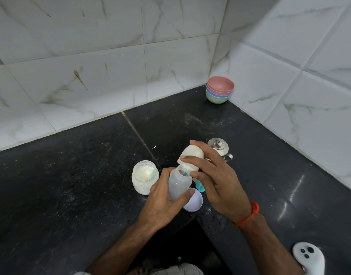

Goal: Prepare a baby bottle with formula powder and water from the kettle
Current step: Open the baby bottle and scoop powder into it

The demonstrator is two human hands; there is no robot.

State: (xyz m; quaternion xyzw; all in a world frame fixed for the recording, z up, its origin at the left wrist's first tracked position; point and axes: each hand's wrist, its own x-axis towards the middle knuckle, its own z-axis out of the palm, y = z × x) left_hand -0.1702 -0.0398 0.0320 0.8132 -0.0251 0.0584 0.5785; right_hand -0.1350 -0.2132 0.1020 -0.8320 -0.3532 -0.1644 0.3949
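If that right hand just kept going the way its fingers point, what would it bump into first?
The right hand points left, its fingers curled round a small white container tipped over the bottle. Going on, it would probably meet the bottle's mouth first, then the left hand and the open powder jar. Depth is hard to judge.

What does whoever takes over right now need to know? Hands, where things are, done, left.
Left hand: grips the open baby bottle, tilted, above the counter.
Right hand: holds a whitish powder-coated dispenser tipped at the bottle's mouth.
Open formula jar stands left of the bottle, powder inside. Lilac cap lies on the counter under the bottle; a teal part is just behind it. Steel kettle, lid on, stands behind the right hand.
Done: bottle and jar opened; powder apparently going in.
Left: finish powder, add kettle water, close the bottle. Amount of powder in the bottle cannot be told.
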